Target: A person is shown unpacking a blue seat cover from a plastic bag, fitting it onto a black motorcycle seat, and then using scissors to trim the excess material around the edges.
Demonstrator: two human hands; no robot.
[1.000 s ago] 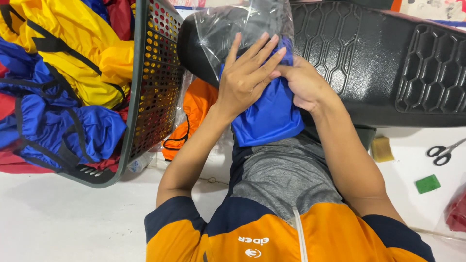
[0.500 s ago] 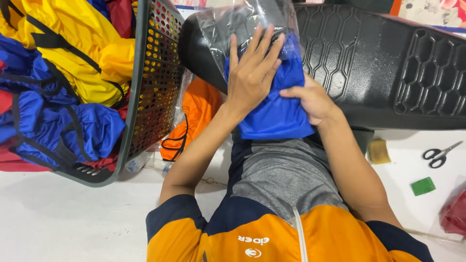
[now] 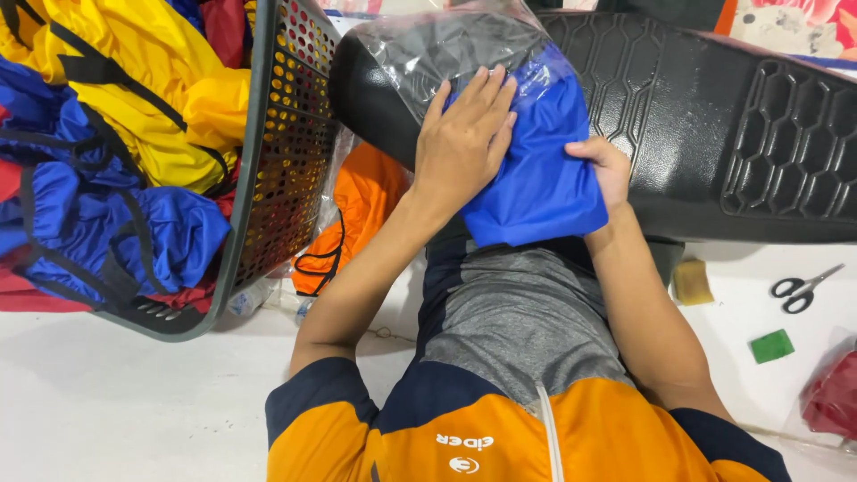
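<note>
Folded blue garment half inside clear plastic bag, atop black seat.

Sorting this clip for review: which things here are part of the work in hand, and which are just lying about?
In hand:
left hand, flat on the folded blue garment
right hand, gripping its edge
clear plastic bag taking the garment

Lying about:
scissors
green block
yellow sponge
basket of coloured garments

Both forearms reach forward from the body, hands close together.

The left hand lies flat, palm down, fingers straight and held together, pointing away and slightly to the right. The right hand sits just beside it, curled, knuckles up, thumb tucked under; its forearm runs back toward the right shoulder.
</note>
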